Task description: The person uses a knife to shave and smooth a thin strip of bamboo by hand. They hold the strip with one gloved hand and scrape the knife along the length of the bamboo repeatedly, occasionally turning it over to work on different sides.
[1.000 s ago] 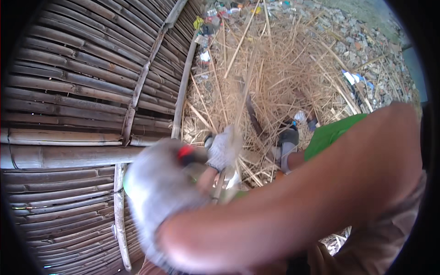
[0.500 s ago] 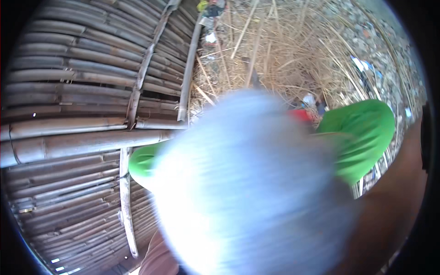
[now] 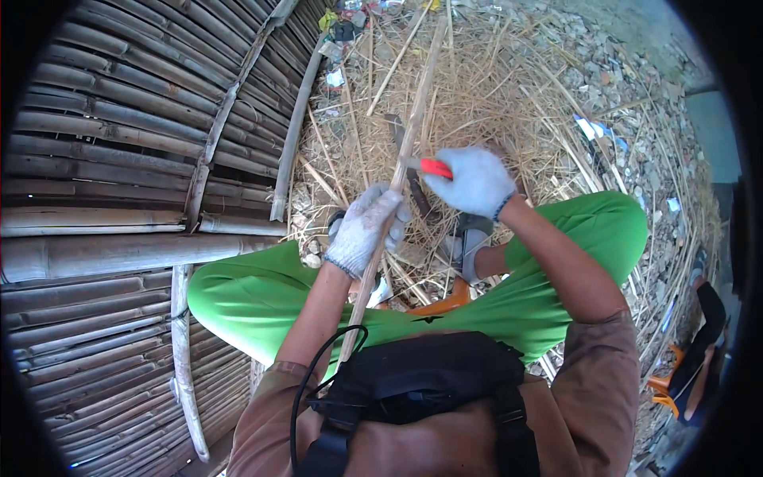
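Note:
Both my hands wear white knit gloves. My left hand [image 3: 367, 226] is closed around a long pale bamboo strip [image 3: 421, 99], which slants from near my chest up and away over the straw. My right hand [image 3: 474, 183] grips a knife with a red handle [image 3: 436, 168]; its short blade lies against the strip just beyond my left hand. Below the strip, a dark-bladed tool [image 3: 420, 199] lies on the ground between my feet, partly hidden by the strip.
A split-bamboo wall [image 3: 119, 119] with a thick horizontal pole [image 3: 127, 257] stands close on my left. Straw and shavings [image 3: 477, 103] cover the ground ahead. Part of an orange stool [image 3: 449, 300] shows beneath me. Another person's leg [image 3: 707, 318] is at far right.
A blurred white shape that filled the middle of the view has gone. Both gloved hands, the bamboo strip and the red-handled knife now show in front of my legs.

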`<state>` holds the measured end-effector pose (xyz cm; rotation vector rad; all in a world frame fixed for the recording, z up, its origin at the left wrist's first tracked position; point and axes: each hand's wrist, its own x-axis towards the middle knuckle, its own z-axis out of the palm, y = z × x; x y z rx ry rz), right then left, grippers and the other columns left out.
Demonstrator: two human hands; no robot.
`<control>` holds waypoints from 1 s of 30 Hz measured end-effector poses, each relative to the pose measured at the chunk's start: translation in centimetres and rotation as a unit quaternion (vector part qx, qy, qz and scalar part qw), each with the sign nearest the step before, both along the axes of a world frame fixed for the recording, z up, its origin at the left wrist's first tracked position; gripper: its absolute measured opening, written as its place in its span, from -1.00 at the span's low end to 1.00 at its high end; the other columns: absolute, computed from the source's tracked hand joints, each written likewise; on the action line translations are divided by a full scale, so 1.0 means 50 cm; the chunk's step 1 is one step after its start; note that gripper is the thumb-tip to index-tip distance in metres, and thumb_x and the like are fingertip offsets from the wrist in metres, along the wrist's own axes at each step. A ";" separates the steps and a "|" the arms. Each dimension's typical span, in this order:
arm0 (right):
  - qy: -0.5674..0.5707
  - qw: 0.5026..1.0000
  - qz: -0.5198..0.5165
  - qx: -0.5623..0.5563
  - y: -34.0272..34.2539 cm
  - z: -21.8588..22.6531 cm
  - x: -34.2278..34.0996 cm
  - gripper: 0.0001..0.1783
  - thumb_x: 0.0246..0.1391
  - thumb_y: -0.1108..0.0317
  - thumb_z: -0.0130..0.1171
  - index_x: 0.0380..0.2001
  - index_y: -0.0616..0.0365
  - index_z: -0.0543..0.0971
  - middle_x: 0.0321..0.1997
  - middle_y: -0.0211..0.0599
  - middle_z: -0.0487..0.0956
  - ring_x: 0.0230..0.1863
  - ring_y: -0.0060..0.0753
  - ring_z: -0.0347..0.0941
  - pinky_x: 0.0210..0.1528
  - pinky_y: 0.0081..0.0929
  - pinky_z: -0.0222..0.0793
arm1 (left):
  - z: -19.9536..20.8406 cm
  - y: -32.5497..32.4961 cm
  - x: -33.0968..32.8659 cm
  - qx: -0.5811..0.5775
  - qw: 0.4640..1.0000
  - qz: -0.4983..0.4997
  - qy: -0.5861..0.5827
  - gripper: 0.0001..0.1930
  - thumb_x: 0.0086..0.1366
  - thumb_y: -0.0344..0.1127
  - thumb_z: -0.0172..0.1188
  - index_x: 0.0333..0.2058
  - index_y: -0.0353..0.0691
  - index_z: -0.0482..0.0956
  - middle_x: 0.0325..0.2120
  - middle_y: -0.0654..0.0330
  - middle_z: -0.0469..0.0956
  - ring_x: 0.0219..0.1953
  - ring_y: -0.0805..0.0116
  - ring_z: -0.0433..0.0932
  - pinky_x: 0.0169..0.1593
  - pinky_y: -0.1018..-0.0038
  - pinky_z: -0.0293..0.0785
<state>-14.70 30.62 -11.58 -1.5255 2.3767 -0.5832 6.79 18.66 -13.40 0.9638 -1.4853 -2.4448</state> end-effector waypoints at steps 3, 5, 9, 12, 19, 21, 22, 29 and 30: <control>0.030 1.000 -0.001 0.001 0.001 -0.057 -0.014 -0.56 0.22 -0.11 0.23 -0.42 0.06 0.64 -0.40 0.00 0.67 -0.30 0.16 0.66 -0.20 0.08 0.57 | -0.023 0.008 -0.009 0.104 0.994 0.028 0.026 -0.66 0.52 -0.11 0.22 0.05 -0.23 0.49 -0.35 0.21 0.57 -0.48 0.49 0.48 -0.47 0.58 0.42; 0.043 0.999 -0.014 0.022 -0.007 -0.068 -0.021 -0.57 0.21 -0.10 0.23 -0.43 0.05 0.65 -0.41 -0.01 0.68 -0.32 0.17 0.66 -0.21 0.08 0.58 | -0.034 0.014 -0.013 0.136 0.989 0.045 0.036 -0.66 0.51 -0.11 0.22 0.06 -0.22 0.50 -0.35 0.19 0.57 -0.45 0.48 0.48 -0.44 0.57 0.42; 0.029 0.999 0.010 0.032 -0.012 -0.073 -0.002 -0.58 0.20 -0.09 0.21 -0.42 0.05 0.69 -0.41 -0.01 0.69 -0.30 0.16 0.68 -0.18 0.08 0.60 | -0.052 0.008 -0.004 0.186 0.980 0.044 0.055 -0.66 0.48 -0.15 0.28 0.08 -0.20 0.52 -0.30 0.24 0.53 -0.39 0.50 0.47 -0.41 0.60 0.39; 0.008 0.997 0.040 0.059 -0.017 -0.061 0.034 -0.55 0.20 -0.10 0.18 -0.39 0.07 0.74 -0.36 0.01 0.73 -0.26 0.14 0.71 -0.15 0.08 0.63 | -0.041 0.010 -0.005 0.189 0.979 0.045 0.053 -0.69 0.48 -0.22 0.26 0.08 -0.19 0.50 -0.30 0.24 0.54 -0.40 0.48 0.49 -0.45 0.60 0.38; 0.023 0.993 0.071 0.091 -0.028 -0.066 0.046 -0.63 0.14 -0.04 0.22 -0.44 0.02 0.72 -0.42 0.00 0.70 -0.33 0.16 0.68 -0.24 0.09 0.61 | -0.025 0.033 0.000 0.106 0.991 0.051 0.068 -0.75 0.49 -0.30 0.17 0.06 -0.23 0.50 -0.36 0.27 0.50 -0.50 0.55 0.39 -0.55 0.64 0.25; 0.043 0.993 0.064 0.085 -0.028 -0.065 0.043 -0.67 0.12 -0.01 0.23 -0.44 -0.01 0.72 -0.43 -0.03 0.70 -0.34 0.16 0.68 -0.25 0.09 0.61 | -0.017 0.051 -0.007 0.025 0.998 0.054 0.021 -0.79 0.55 -0.29 0.09 0.05 -0.23 0.50 -0.38 0.29 0.50 -0.56 0.59 0.34 -0.58 0.63 0.20; 0.040 0.994 0.057 0.087 -0.024 -0.063 0.041 -0.69 0.11 0.00 0.23 -0.44 -0.03 0.72 -0.44 -0.04 0.70 -0.34 0.15 0.69 -0.25 0.09 0.61 | -0.022 0.056 -0.011 -0.012 0.999 0.051 0.007 -0.79 0.56 -0.29 0.08 0.04 -0.23 0.51 -0.38 0.30 0.50 -0.57 0.60 0.33 -0.58 0.63 0.19; 0.066 0.993 0.041 0.085 -0.030 -0.063 0.034 -0.71 0.13 0.00 0.19 -0.41 -0.11 0.75 -0.42 -0.09 0.72 -0.34 0.09 0.70 -0.27 0.05 0.62 | -0.024 0.060 -0.019 -0.126 0.991 0.022 -0.030 -0.76 0.62 -0.19 0.05 0.04 -0.21 0.55 -0.52 0.40 0.45 -0.60 0.64 0.34 -0.59 0.64 0.24; 0.072 0.993 0.032 0.085 -0.027 -0.060 0.029 -0.69 0.15 -0.01 0.18 -0.41 -0.09 0.75 -0.41 -0.09 0.72 -0.34 0.09 0.70 -0.27 0.04 0.62 | -0.020 0.060 -0.023 -0.130 0.991 0.021 -0.028 -0.75 0.63 -0.19 0.05 0.06 -0.21 0.55 -0.53 0.40 0.45 -0.61 0.64 0.34 -0.60 0.64 0.24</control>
